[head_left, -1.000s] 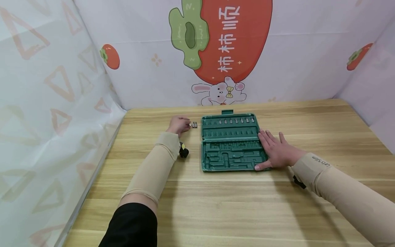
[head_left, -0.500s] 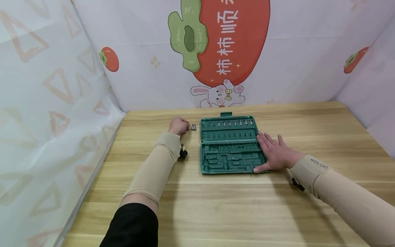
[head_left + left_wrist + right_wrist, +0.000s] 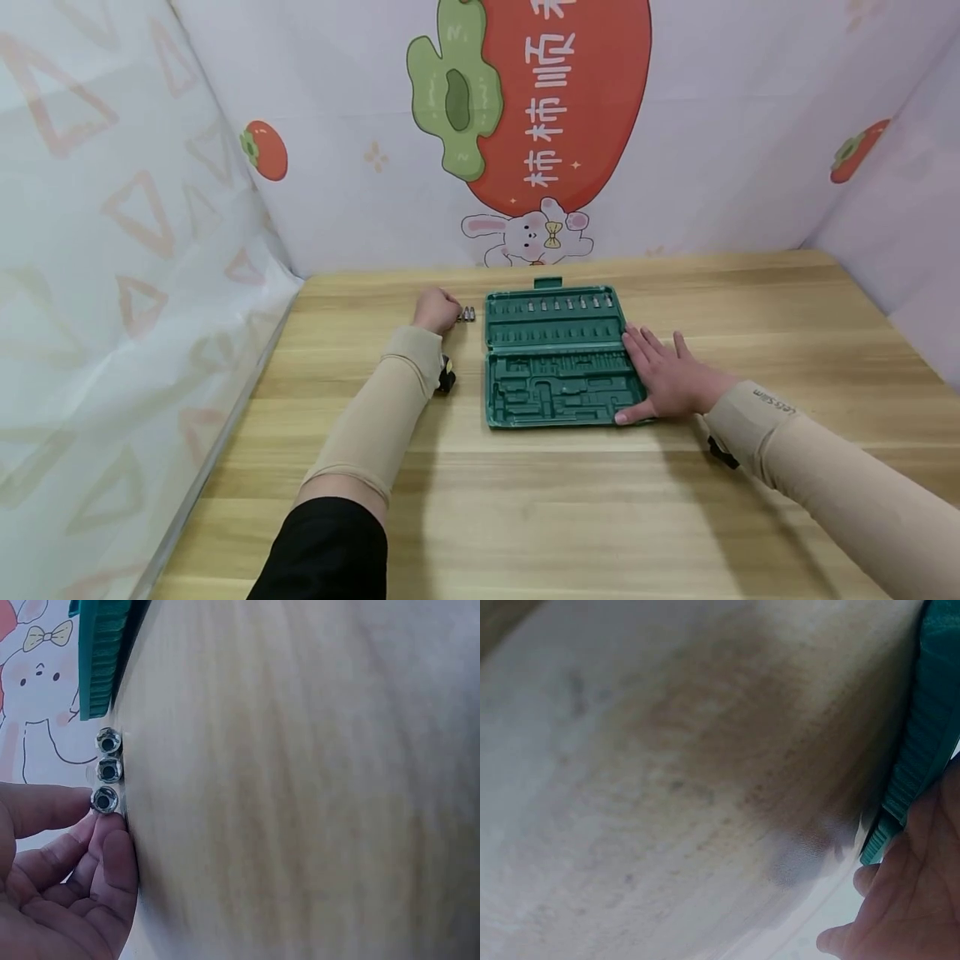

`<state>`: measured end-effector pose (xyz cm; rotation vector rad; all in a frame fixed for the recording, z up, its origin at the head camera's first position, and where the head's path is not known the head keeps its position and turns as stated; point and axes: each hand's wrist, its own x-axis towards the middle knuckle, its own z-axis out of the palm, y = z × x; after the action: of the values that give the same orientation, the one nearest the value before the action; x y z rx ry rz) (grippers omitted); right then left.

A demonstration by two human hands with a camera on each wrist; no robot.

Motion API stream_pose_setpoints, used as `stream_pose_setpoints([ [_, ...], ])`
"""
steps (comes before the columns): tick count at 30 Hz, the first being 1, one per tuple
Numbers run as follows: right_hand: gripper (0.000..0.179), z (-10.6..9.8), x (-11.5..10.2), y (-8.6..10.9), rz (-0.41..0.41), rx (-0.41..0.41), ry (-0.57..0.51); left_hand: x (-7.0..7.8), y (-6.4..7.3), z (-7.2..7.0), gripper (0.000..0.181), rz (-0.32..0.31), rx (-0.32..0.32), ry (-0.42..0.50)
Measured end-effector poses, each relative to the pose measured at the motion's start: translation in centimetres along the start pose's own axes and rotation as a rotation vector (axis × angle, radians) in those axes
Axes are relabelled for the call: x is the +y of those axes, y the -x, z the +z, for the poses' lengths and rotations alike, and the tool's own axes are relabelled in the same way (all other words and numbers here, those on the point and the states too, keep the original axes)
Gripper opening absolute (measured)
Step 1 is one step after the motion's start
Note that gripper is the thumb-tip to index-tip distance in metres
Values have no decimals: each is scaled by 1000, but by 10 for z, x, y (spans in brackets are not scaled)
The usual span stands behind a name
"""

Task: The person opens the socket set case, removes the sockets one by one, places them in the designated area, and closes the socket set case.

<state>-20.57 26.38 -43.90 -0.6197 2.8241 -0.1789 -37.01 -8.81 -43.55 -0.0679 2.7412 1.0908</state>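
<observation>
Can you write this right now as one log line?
left hand: touches end socket in row of three on table | right hand: spread at green case right edge | case: open, silvery pieces in far half

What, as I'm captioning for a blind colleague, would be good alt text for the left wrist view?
A left hand appears to pinch one end socket in a row of three small metal sockets, hollow ends facing the camera, on a wooden tabletop. Part of a green case shows beyond the row's other end, with a rabbit-print backdrop behind.

Printed white sheeting [image 3: 337,217] backs a wooden table [image 3: 555,517].
</observation>
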Motion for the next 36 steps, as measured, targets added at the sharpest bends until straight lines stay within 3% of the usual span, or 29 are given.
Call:
stream_pose_setpoints([
  [7, 131, 1, 2, -1, 14, -1, 3, 1, 1, 3, 34, 51, 28, -56],
  [12, 131, 1, 2, -2, 12, -10, 6, 2, 1, 3, 38, 38, 32, -70],
  [20, 130, 4, 4, -3, 9, 2, 3, 6, 5, 4, 20, 23, 44, -61],
  [31, 133, 1, 0, -1, 12, -22, 3, 14, 8, 15, 36, 19, 27, -112],
  [36, 133, 2, 1, -1, 15, -21, 4, 14, 7, 15, 18, 18, 13, -124],
])
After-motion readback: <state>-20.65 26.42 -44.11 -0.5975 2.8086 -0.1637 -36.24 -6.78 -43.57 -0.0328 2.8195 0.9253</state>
